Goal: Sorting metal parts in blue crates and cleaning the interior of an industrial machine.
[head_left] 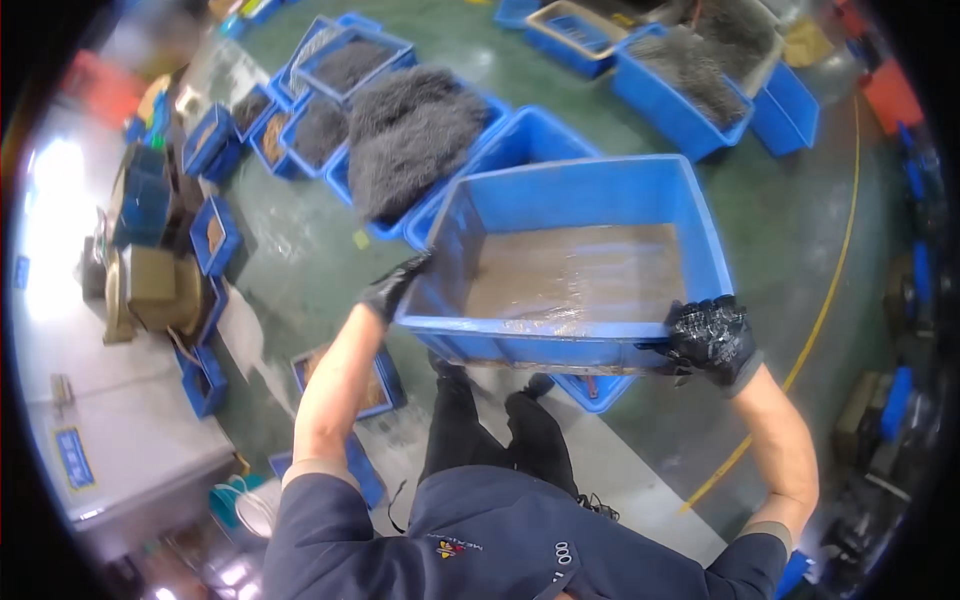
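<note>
A large blue plastic crate [540,346] is held up in front of my body, its open top facing me. Its inner floor has a brownish-grey coating with a wet sheen. My left hand [396,286], in a black glove, is closed on the crate's left side near the front corner. At the near right corner, my right hand [712,342] has its black-gloved fingers curled over the rim, and that glove looks wet and shiny. Part of each hand's grip is hidden behind the crate's walls.
Beyond the crate stands a blue crate heaped with dark grey shavings-like material [415,135]. Further crates of grey material [685,80] stand at the far right. A tan machine [155,290] and white cabinet [130,440] are at left. A yellow line [825,315] crosses the green floor.
</note>
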`<state>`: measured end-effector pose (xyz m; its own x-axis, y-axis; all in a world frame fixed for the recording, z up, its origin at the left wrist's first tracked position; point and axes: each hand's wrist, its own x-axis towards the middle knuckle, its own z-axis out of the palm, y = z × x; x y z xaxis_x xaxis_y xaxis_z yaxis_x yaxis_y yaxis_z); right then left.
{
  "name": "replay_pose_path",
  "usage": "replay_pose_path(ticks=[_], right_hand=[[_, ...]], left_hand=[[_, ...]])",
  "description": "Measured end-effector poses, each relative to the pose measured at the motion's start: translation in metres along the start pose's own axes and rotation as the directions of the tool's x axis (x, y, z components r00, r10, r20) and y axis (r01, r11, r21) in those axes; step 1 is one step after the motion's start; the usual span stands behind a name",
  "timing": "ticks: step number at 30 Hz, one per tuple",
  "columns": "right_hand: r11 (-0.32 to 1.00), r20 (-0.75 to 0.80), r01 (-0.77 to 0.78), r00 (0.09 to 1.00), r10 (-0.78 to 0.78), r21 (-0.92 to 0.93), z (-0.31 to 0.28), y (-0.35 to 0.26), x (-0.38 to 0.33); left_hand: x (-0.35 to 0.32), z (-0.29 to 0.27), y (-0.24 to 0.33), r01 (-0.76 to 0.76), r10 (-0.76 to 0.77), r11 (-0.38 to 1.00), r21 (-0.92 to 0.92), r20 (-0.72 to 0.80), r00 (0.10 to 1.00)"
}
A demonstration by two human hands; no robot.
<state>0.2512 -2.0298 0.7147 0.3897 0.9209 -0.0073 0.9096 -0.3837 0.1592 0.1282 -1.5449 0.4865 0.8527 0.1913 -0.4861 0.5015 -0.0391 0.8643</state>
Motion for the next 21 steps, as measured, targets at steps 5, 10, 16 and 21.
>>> replay_pose_path(ticks=[5, 10, 16, 21], right_hand=[[0.984, 0.148, 0.179, 0.973, -0.178, 0.009, 0.023, -0.001, 0.024], [0.968, 0.178, 0.238, 0.959, -0.221, -0.079, 0.026, -0.063, 0.04], [0.97, 0.193, 0.134, 0.966, -0.174, 0.203, 0.03, -0.14, 0.142], [0.806, -0.266, -0.02, 0.939, 0.219, 0.592, 0.033, -0.193, 0.281]], left_hand=[[-0.031, 0.048, -0.106, 0.159, -0.075, 0.909, -0.386, 0.224, 0.972], [-0.123, 0.013, -0.091, 0.162, -0.206, 0.906, -0.39, -0.073, 0.976], [-0.216, -0.11, -0.107, -0.009, -0.155, 0.937, -0.349, -0.437, 0.886], [-0.281, -0.209, -0.146, -0.02, 0.0, 1.0, -0.02, -0.714, 0.7]])
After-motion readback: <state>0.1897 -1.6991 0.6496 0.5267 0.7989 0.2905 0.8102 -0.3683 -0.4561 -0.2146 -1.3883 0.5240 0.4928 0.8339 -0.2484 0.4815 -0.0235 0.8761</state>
